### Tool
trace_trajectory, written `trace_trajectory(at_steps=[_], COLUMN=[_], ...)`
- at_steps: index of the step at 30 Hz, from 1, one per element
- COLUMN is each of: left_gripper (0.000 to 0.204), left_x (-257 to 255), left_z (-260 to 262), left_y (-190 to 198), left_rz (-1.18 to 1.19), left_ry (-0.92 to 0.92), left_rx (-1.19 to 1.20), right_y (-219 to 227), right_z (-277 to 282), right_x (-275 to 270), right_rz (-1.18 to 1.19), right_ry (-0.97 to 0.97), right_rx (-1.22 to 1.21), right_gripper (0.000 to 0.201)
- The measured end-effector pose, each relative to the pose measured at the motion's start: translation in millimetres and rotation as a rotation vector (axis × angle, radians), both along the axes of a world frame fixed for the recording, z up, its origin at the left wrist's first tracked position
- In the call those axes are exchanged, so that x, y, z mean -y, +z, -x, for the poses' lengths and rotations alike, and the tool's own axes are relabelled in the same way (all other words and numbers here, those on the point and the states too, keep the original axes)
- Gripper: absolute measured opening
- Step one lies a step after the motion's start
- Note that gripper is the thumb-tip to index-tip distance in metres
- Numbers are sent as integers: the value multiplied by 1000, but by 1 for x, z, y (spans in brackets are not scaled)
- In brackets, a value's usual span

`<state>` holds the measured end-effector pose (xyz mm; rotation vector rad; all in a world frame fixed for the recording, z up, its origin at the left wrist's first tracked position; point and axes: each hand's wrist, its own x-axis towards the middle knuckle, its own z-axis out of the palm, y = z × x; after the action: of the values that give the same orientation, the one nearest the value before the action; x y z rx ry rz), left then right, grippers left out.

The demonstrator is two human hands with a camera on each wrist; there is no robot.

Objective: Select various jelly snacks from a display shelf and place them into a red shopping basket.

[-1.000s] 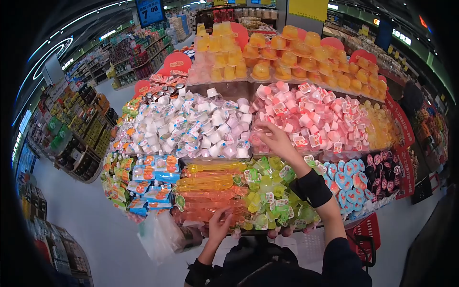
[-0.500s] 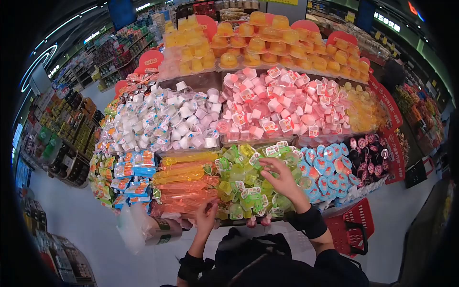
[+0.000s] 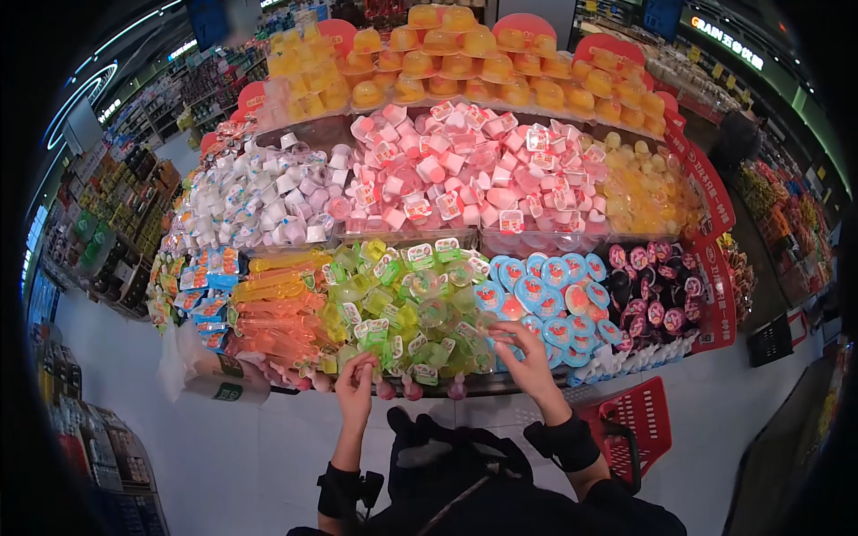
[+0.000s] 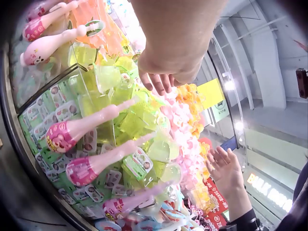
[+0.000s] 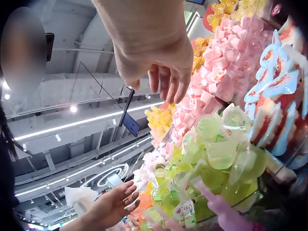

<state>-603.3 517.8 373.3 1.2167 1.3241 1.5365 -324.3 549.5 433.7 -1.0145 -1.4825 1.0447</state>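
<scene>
My left hand (image 3: pixel 355 390) hangs over the front left of the green jelly cups (image 3: pixel 407 313), its fingers loosely bent and nothing held. Over the boundary between those green cups and the blue-lidded cups (image 3: pixel 545 299) is my right hand (image 3: pixel 529 364), also without anything in it. In the right wrist view its fingers (image 5: pixel 166 84) droop with gaps between them. Orange jelly sticks (image 3: pixel 277 317) lie left of the green cups. Pink bottle-shaped packs (image 4: pixel 91 122) hang along the bin's front in the left wrist view.
Behind the front bins rise heaps of pink cups (image 3: pixel 465 170), white cups (image 3: pixel 255 192) and stacked orange jellies (image 3: pixel 447 62). Dark pink-topped packs (image 3: pixel 657 290) fill the right bin. A red basket (image 3: pixel 639 429) stands on the floor; a plastic bag roll (image 3: pixel 223 375) hangs at left.
My right hand has drawn back from the pink cups to the front bins. The left hand has shifted from the orange sticks to the green cups, and the view has moved rightward.
</scene>
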Motion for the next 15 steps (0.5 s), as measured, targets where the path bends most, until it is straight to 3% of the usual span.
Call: trace_trajectory(at_steps=[4, 15], left_gripper=[20, 19], left_x=[36, 122], left_z=[-38, -98], left_y=[7, -18], left_rz=[71, 106], left_ry=[37, 55], left_rx=[137, -19], right_y=[-9, -31], right_z=[-35, -74], right_x=[22, 87], right_rz=[48, 81], right_ry=[41, 126], right_rx=[13, 18], right_gripper=[23, 17])
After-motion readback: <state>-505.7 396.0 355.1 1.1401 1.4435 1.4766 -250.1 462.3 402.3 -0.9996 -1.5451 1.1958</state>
